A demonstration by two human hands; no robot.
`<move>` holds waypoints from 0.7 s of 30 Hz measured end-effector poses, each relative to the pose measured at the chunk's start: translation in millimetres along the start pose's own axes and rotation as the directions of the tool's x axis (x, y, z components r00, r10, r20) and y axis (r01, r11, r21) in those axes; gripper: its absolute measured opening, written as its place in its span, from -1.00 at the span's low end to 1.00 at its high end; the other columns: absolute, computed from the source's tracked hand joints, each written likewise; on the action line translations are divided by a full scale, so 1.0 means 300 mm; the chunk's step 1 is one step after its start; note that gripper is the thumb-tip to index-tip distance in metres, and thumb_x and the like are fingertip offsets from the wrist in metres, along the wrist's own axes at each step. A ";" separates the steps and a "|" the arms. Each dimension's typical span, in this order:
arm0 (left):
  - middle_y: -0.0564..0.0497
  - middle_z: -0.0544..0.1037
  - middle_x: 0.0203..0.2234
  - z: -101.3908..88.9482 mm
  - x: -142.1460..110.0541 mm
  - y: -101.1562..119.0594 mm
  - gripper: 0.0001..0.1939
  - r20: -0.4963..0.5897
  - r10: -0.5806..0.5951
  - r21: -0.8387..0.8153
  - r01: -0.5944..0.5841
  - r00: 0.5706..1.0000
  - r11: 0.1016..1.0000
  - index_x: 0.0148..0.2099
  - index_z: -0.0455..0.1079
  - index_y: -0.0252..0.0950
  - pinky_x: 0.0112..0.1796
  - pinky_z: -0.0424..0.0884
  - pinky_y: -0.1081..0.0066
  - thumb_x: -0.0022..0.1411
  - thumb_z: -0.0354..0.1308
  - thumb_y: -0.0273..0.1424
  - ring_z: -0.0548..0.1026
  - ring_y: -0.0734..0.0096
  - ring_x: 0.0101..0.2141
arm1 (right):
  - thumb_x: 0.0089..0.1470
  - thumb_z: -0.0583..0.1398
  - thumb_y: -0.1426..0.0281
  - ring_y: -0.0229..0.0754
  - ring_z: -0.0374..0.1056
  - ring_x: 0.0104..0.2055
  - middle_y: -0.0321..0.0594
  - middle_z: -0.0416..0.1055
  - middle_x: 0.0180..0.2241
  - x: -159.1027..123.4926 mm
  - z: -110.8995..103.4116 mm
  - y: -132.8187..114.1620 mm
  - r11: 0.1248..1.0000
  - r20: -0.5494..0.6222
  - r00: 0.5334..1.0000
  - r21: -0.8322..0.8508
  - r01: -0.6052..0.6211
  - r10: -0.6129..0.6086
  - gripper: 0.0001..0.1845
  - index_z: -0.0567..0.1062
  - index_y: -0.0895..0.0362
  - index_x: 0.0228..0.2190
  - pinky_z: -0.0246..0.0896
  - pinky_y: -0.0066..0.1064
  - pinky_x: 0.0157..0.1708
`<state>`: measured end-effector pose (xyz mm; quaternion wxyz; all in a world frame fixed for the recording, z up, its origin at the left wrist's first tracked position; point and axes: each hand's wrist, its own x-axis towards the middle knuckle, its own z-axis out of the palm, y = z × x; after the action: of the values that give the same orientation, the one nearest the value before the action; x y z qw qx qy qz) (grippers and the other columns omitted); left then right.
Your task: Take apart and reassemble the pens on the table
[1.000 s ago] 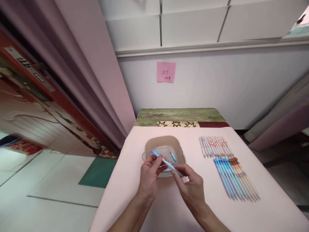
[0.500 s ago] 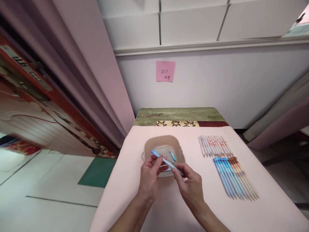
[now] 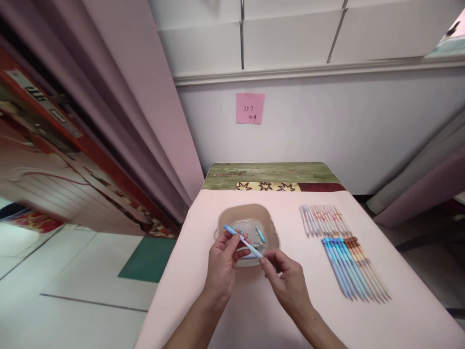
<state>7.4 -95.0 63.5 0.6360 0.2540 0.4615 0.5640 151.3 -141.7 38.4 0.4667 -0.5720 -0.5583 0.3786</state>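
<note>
A light blue pen (image 3: 237,235) slants across the air above the beige basin (image 3: 269,218). My left hand (image 3: 222,259) is closed around its upper part, with the darker blue end sticking out past the fingers. At the pen's lower end, my right hand (image 3: 287,277) pinches with thumb and forefinger. That end is partly hidden by the right fingers. Inside the basin lie a short bright blue pen part (image 3: 260,234) and some small clear and grey pieces. Something light blue also shows low in the basin, partly behind my left fingers.
Two rows of pens lie on the pink cloth to the right: clear, reddish-patterned pens (image 3: 325,221) behind, and blue pens (image 3: 341,269) beside brown-topped pens (image 3: 366,269) in front. A white wall with a pink note (image 3: 250,108) stands behind the table (image 3: 269,172). Curtains hang at the left.
My left hand and the pen's upper end have moved slightly left. The right thumb and fingers have shifted a little on the lower end. The basin and pen rows are unchanged.
</note>
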 end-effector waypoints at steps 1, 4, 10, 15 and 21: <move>-0.08 0.58 -0.33 -0.004 0.005 -0.002 -0.64 -0.003 0.000 -0.001 0.000 1.000 1.000 -0.15 0.40 -0.36 -0.41 0.50 0.46 0.02 0.33 -0.32 0.54 0.41 -0.37 | 0.12 0.15 0.21 -0.30 0.26 -0.54 -0.29 0.38 -0.55 0.001 -0.001 0.001 1.000 0.015 1.000 0.007 -0.002 0.002 -0.75 0.48 0.14 -0.39 0.14 -0.55 -0.56; -0.07 0.59 -0.33 -0.014 0.025 -0.001 -0.55 -0.026 0.025 -0.010 -0.025 0.999 1.000 -0.04 0.34 -0.33 -0.36 0.49 0.43 0.03 0.32 -0.32 0.55 0.40 -0.37 | 0.14 0.14 0.22 -0.27 0.31 -0.50 -0.26 0.42 -0.50 0.000 0.001 0.008 0.999 0.074 0.997 0.033 -0.029 0.027 -0.73 0.51 0.14 -0.27 0.19 -0.53 -0.53; -0.09 0.60 -0.31 -0.032 0.071 0.021 -0.62 -0.073 0.058 -0.063 -0.063 0.996 0.996 -0.10 0.34 -0.34 -0.27 0.47 0.38 0.05 0.30 -0.32 0.57 0.39 -0.36 | 0.14 0.13 0.14 -0.25 0.32 -0.52 -0.25 0.39 -0.53 -0.007 0.006 0.034 0.980 0.126 0.986 0.150 -0.130 0.111 -0.65 0.49 0.17 -0.25 0.23 -0.49 -0.52; -0.06 0.60 -0.35 -0.038 0.082 0.037 -0.68 -0.094 0.109 -0.074 -0.116 0.990 0.991 -0.18 0.35 -0.33 -0.24 0.47 0.36 0.03 0.31 -0.34 0.57 0.38 -0.37 | 0.11 0.15 0.09 -0.28 0.30 -0.51 -0.24 0.39 -0.50 -0.007 0.007 0.049 0.917 0.204 0.964 0.325 -0.231 0.170 -0.62 0.45 0.17 -0.30 0.28 -0.46 -0.47; -0.02 0.58 -0.35 -0.033 0.088 0.063 -0.71 -0.114 0.107 -0.108 -0.120 0.988 0.987 -0.22 0.35 -0.31 -0.32 0.49 0.39 0.00 0.32 -0.39 0.56 0.42 -0.40 | 0.11 0.16 0.09 -0.32 0.28 -0.52 -0.27 0.38 -0.51 -0.009 0.013 0.049 0.873 0.262 0.946 0.396 -0.286 0.191 -0.63 0.42 0.17 -0.32 0.22 -0.48 -0.48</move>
<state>-12.0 -67.3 67.2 0.5904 0.2122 0.4468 0.6378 151.4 -143.1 22.9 0.4673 -0.4757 -0.4333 0.6062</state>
